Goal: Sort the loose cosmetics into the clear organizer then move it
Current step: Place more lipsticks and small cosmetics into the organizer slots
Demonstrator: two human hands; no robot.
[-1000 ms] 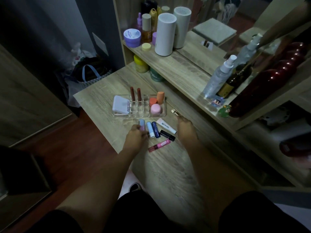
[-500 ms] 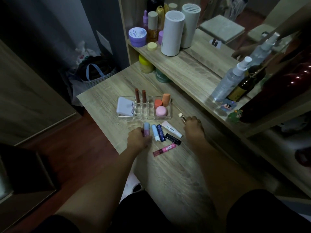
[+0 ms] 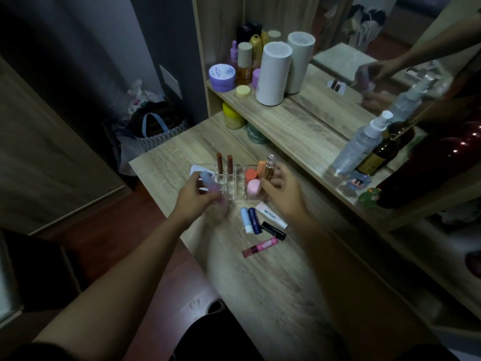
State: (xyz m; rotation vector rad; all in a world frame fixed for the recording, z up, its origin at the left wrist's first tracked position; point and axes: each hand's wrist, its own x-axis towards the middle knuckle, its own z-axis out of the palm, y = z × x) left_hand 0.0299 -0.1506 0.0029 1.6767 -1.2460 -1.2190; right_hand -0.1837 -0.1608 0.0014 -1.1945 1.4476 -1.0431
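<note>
The clear organizer [image 3: 235, 190] sits on the wooden table and holds two brown lipsticks [image 3: 224, 164], an orange sponge and jar, a pink jar [image 3: 253, 186] and a white compact. My left hand [image 3: 194, 200] grips a blue-and-pink tube [image 3: 209, 182] over the organizer's left side. My right hand [image 3: 282, 190] holds a small amber roll-on bottle [image 3: 269, 169] upright at the organizer's right end. Loose on the table lie a light blue tube [image 3: 246, 220], a dark blue tube [image 3: 254, 220], a white tube [image 3: 272, 215], a black lipstick [image 3: 273, 230] and a pink gloss [image 3: 260, 247].
A shelf [image 3: 299, 128] behind the table carries a white cylinder [image 3: 273, 74], jars, a spray bottle [image 3: 360, 143] and a dark bottle. A mirror above it reflects my hands. A bag [image 3: 153, 128] lies on the floor to the left, past the table's edge.
Both hands have lifted from the table to the organizer: the left with the blue-and-pink tube, the right with the amber roll-on bottle now upright.
</note>
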